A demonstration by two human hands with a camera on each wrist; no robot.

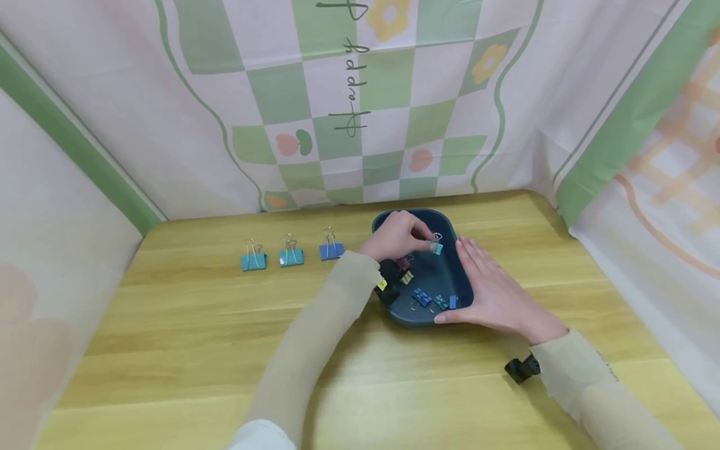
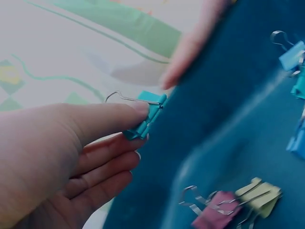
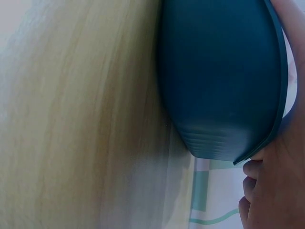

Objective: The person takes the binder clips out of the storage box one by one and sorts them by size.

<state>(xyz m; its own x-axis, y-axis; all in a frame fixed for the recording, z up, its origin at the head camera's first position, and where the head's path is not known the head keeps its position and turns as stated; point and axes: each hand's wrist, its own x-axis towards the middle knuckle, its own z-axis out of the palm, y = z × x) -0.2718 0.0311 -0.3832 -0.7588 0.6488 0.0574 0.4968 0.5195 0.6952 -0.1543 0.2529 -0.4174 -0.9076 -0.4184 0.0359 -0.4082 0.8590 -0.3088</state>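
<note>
Between its thumb and fingers the left hand [image 1: 398, 236] pinches a small teal binder clip [image 1: 437, 247], held over the far part of a dark blue tray [image 1: 413, 317]. Close up in the left wrist view, that hand [image 2: 71, 152] has the thumb on the teal clip [image 2: 145, 117]. The right hand [image 1: 497, 290] rests along the tray's right rim, its thumb at the near edge, fingers mostly straight. In the tray lie a yellow clip [image 1: 407, 277], a pink clip [image 2: 218, 210], a blue clip [image 1: 422, 297] and other small clips near the front.
Left of the tray, two teal clips [image 1: 254, 261] [image 1: 291, 257] and a blue clip [image 1: 331, 250] stand in a row on the wooden table [image 1: 197, 337]. A patterned cloth [image 1: 337, 94] hangs behind the table. The tray's outer side [image 3: 219, 81] fills much of the right wrist view.
</note>
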